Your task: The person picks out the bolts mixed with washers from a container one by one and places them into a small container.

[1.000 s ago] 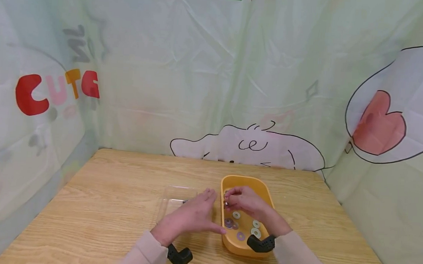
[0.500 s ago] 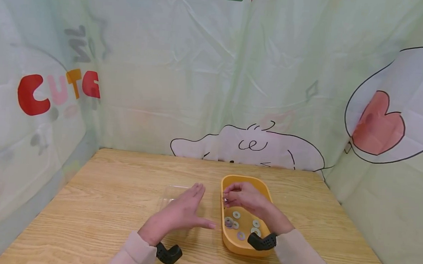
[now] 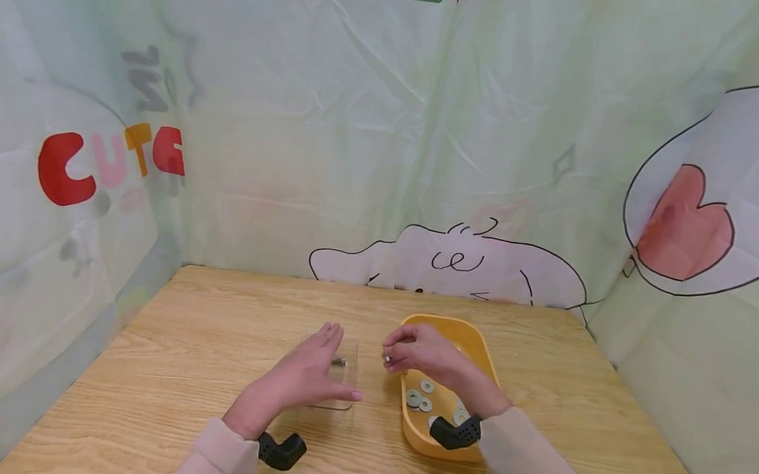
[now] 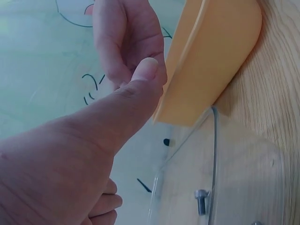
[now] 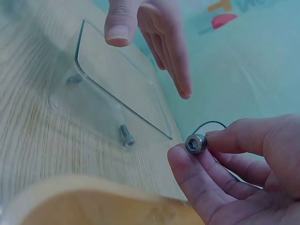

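Wooden table | right hand pinches 1 bolt at its fingertips | left hand straight-fingered

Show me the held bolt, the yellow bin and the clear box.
Held bolt (image 5: 195,143), right wrist view, socket head.
Yellow bin (image 4: 220,51), left wrist view, outer wall.
Clear box (image 5: 100,110), right wrist view, side wall.

Tabletop: light wood, grain running crosswise. Sheeting: pale green, creased, hung as a back panel, left panel and right panel. Printed thereon: multicoloured lettering at left, "CUT" legible; black-outlined cartoon figure low at back; red heart at right. Light: soft, faint sheen in places.
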The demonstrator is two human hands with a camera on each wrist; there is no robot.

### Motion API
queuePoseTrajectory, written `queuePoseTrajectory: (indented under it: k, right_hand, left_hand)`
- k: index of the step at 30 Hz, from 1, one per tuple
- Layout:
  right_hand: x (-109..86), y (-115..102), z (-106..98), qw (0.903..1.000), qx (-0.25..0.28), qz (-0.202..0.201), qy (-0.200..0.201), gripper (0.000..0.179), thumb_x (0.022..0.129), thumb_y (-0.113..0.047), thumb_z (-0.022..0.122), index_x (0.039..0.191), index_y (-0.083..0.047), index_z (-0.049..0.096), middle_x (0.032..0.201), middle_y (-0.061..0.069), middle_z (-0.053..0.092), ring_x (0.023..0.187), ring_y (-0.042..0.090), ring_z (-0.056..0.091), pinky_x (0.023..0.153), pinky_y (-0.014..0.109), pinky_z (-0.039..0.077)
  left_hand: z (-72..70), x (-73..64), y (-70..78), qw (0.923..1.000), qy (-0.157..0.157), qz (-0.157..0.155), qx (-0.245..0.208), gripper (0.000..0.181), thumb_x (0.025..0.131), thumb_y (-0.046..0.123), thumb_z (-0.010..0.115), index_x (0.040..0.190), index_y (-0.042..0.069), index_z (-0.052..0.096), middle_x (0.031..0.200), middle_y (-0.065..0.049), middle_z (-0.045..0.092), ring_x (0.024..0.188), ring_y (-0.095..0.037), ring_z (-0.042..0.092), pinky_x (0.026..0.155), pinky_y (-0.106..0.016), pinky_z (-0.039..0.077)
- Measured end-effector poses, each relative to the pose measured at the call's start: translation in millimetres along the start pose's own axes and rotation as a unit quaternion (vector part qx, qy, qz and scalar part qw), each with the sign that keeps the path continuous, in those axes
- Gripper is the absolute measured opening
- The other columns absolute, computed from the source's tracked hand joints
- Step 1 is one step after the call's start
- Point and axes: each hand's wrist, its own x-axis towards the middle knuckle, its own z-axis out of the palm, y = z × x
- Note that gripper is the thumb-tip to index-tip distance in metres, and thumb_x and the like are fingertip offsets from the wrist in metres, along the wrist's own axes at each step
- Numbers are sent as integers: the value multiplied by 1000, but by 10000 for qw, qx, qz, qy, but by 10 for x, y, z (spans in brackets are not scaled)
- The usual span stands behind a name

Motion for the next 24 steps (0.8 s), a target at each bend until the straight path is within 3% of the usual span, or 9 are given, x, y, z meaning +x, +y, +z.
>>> queuePoseTrajectory:
  k: [6, 14, 24]
  right_hand:
    - [77, -38, 124, 9999, -119, 26, 25, 23, 95, -3, 60, 111, 13, 56, 103, 25, 65, 85, 23, 70, 85, 39, 61]
    - [169, -17, 267, 9999, -129, -41, -90, 19, 93, -1, 61, 107, 12, 58, 99, 24, 67, 78, 18, 69, 86, 44, 61]
    - [234, -93, 439, 9990, -432, 19, -72, 24, 95, -5, 61, 114, 11, 62, 104, 22, 67, 80, 19, 68, 84, 40, 61]
  left_hand:
    - [-21, -43, -113, 9999, 109, -112, -13, 118, 74, 64, 76, 155, -3, 23, 164, -19, 18, 154, -32, 17, 123, -50, 23]
    - [-51, -146, -243, 9991, 211, -344, -111, 119, 73, 64, 78, 156, -1, 23, 165, -16, 18, 154, -31, 15, 124, -50, 22]
    - [-52, -207, -368, 9985, 238, -494, 32, 126, 69, 66, 80, 154, -7, 22, 163, -23, 18, 153, -37, 17, 123, -51, 23]
